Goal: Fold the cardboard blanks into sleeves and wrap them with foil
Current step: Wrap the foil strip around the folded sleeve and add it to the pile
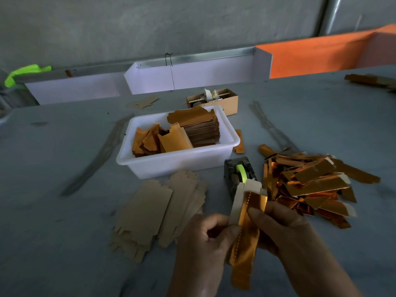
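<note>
No legible writing was seen, while a folded cardboard sleeve [240,202] with copper foil [246,243] laid over it was held above the desk [64,243], pinched by the curled left hand [203,243] and gripped by the right hand [285,230], its lower end partly hidden.

Tub [177,163] behind blanks [158,211] — wrapped pile [317,185] right.

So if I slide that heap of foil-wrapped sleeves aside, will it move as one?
Probably not: the foil-wrapped sleeves lie loose and criss-crossed, so they would likely scatter. Their shiny foil looks slippery, and they seem light.
</note>
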The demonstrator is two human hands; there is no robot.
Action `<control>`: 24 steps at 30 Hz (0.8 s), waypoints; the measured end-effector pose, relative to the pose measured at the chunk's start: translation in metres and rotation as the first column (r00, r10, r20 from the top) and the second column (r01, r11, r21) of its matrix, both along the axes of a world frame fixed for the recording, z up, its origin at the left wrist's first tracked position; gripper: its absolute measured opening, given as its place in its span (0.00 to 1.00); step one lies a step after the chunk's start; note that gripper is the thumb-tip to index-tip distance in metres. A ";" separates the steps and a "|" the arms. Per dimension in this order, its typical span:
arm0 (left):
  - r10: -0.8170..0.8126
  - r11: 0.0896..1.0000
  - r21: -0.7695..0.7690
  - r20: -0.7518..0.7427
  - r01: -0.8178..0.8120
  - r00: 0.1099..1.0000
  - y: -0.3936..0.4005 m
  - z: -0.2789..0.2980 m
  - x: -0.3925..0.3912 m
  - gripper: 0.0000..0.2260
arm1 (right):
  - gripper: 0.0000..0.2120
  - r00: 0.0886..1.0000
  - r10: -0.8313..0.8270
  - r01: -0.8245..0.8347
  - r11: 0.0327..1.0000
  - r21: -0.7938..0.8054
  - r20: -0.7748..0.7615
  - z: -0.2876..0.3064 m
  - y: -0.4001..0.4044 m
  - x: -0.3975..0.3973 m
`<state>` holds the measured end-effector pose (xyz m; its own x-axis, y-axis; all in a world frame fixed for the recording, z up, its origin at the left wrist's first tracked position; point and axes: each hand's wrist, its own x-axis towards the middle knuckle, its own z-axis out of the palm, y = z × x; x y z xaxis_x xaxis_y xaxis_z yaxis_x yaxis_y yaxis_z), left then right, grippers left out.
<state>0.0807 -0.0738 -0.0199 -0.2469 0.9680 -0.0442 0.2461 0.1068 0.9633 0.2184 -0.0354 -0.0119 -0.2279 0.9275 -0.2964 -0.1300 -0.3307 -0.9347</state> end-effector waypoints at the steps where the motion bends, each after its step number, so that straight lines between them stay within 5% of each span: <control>1: 0.064 0.998 0.019 -0.010 -0.063 0.998 -0.001 -0.002 0.002 0.13 | 0.06 1.000 -0.019 0.019 1.000 -0.002 0.005 0.000 0.000 0.000; 6: 0.164 0.980 0.165 -0.359 -0.111 0.919 -0.004 -0.003 0.015 0.13 | 0.05 0.997 -0.074 0.074 0.997 0.012 0.024 -0.002 0.000 -0.004; 8: 0.094 0.988 0.151 -0.686 0.015 0.722 -0.002 -0.001 0.022 0.21 | 0.06 0.996 -0.085 0.085 0.996 0.017 0.023 -0.002 -0.001 -0.005; 11: 0.148 0.970 0.228 -0.836 0.089 0.528 -0.003 -0.006 0.033 0.08 | 0.05 0.994 -0.091 0.088 0.995 0.052 0.056 -0.001 -0.001 -0.006; 13: 0.138 0.981 0.183 -0.890 0.063 0.435 -0.003 -0.018 0.039 0.20 | 0.04 0.990 -0.094 0.089 0.995 0.052 0.107 -0.002 -0.001 -0.005; 15: 0.023 0.999 0.033 -0.896 0.016 0.443 -0.002 -0.015 0.042 0.30 | 0.04 0.980 -0.088 0.081 0.996 0.048 0.180 -0.002 -0.003 -0.004; 17: -0.112 0.994 -0.104 -0.841 0.044 0.529 0.001 -0.011 0.046 0.21 | 0.08 0.961 -0.058 0.042 0.997 0.065 0.272 -0.005 -0.004 -0.005; 21: -0.047 0.998 -0.016 -0.828 0.060 0.558 -0.007 -0.005 0.050 0.09 | 0.05 0.930 -0.095 0.062 0.993 0.102 0.354 -0.004 -0.004 -0.003; 24: -0.154 0.987 -0.057 -0.616 0.152 0.772 -0.007 -0.005 0.047 0.22 | 0.06 0.977 -0.102 0.104 0.995 -0.003 0.188 -0.002 0.000 0.003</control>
